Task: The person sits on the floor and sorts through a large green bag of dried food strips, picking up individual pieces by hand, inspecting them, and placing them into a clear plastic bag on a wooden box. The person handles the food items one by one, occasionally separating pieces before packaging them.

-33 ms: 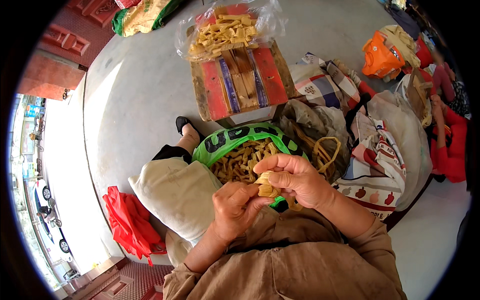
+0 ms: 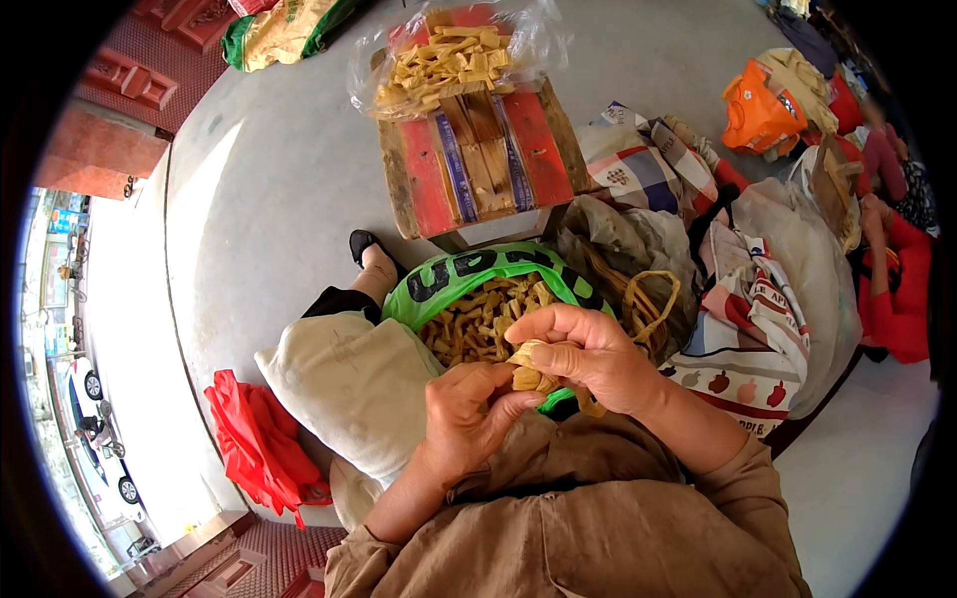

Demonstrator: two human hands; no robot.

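Low in front of my chest, my right hand (image 2: pixel 603 364) grips a small folded bundle of flat tan strips (image 2: pixel 535 381), thumb pressed over its top. A loose strip end (image 2: pixel 588 404) hangs below that palm. At the bundle's left side, my left hand (image 2: pixel 467 409) has its thumb and curled fingers closed on the edge. What lies between those left fingertips is partly hidden. Just beyond my hands, an open green bag (image 2: pixel 409 297) with black print holds many similar knotted tan pieces (image 2: pixel 483 319).
A worn red wooden stool (image 2: pixel 419 179) bears a slotted wooden block (image 2: pixel 483 149) and a clear plastic bag of tan pieces (image 2: pixel 454 65). Long strips (image 2: pixel 653 324) and patterned cloth bags (image 2: pixel 738 339) lie to the right. At left are a cream cushion-like cloth (image 2: pixel 344 389) and a red bag (image 2: pixel 259 448).
Both hands stay almost in place around the bundle. The left fingers and the bundle have shifted very slightly.
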